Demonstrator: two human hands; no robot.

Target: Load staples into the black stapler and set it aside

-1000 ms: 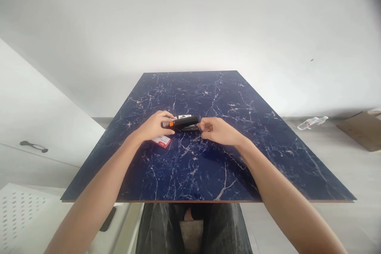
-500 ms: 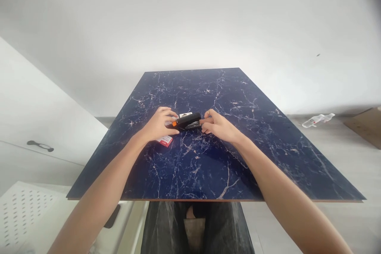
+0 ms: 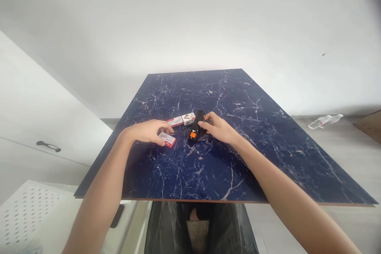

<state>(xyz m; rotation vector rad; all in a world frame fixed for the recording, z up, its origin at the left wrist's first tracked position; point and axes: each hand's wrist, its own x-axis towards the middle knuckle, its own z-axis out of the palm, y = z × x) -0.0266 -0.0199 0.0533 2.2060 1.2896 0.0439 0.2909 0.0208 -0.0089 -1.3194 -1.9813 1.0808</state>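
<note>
A black stapler with an orange patch at its near end stands at a slant on the dark table. My right hand pinches its right side, thumb on top and fingers behind. To the left, my left hand curls round a small red-and-white box, with the thumb on its left edge and the fingertips by its far edge. Beyond them lie another red-and-white box and a white box with a dark picture, end to end beside the stapler.
The blue marble-patterned table ends at a near edge above my legs. A white cabinet with a dark handle is at the left. On the floor at the right lie a clear plastic bottle and a cardboard box.
The stapler has turned from lying crosswise to pointing away from me, its orange end nearer. My left hand has left it and moved to the near red-and-white box.
</note>
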